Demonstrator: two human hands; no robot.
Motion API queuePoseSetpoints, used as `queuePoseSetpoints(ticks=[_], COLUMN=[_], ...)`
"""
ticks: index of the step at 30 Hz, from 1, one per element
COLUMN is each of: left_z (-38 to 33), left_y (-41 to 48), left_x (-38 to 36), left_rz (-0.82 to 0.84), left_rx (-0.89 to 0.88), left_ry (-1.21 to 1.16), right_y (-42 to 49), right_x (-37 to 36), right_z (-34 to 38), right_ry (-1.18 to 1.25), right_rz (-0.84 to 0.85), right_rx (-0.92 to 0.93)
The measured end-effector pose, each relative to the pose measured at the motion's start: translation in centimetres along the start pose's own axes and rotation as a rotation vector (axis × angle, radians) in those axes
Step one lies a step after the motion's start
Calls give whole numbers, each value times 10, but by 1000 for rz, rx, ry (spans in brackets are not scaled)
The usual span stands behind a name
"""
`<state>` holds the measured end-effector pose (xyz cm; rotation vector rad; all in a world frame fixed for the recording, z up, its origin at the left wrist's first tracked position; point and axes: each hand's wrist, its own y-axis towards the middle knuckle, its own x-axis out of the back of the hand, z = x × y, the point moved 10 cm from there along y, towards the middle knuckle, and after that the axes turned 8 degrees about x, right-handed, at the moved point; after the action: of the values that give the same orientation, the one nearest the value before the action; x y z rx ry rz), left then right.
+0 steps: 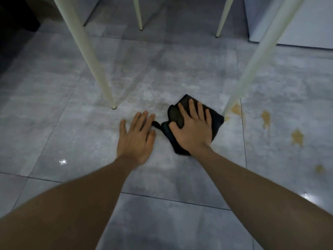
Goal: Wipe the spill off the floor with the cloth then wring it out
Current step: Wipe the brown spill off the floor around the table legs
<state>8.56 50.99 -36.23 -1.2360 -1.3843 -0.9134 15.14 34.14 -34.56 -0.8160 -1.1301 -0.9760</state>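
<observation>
The right hand [193, 130] lies flat, grip spread wide, pressing the dark cloth [215, 120] onto the floor [72, 127]. Just left, the left hand [135, 139] rests splayed, empty. Brown spill [265, 120] patches lie to the cloth's right.

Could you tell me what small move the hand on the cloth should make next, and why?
Probably slide the cloth rightward. The right hand lies flat on it, and tan spill patches remain on the floor just right of it, starting beside the near white leg. The left hand rests open on the tile beside it. Wringing looks premature.
</observation>
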Motion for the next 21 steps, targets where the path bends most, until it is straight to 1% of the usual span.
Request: queuePoseSetpoints(ticks=[3,6,7,9,11,12,13,15,17,19,21], left_z=[2,-1,-4,-16,-38,-48,-58,-77,-90,-108,-128], left_y=[2,0,-1,-2,-4,-5,-7,-8,-7,-9,-9], left_x=[-1,1,4,12,17,15,9,-2,-7,-11,-15], left_rz=[7,30,33,7,-16,-8,14,55,69,82,101], left_rx=[38,83,95,85,-4,-49,-80,-98,-88,-122,-155], left_ry=[13,-32,-73,-179,-222,-224,-219,-215,-214,-190,-161], right_y=[-52,-96,-96,-84,-70,-67,-71,-96,-122,-132,-122], right_x=[6,8,10,15,15,14,12,12,15,20,28], right_z=[-3,-33,-44,-61,-59,-52,-45,-40,-55,-88,-117], right_ry=[24,11,7,1,20,26,30,30,25,-1,-22], right_rz=[-55,-62,-65,-86,-81,-81,-81,-93,-108,-108,-118], right_rx=[102,126,103,2,-101,-109,-79,42,93,22,-102])
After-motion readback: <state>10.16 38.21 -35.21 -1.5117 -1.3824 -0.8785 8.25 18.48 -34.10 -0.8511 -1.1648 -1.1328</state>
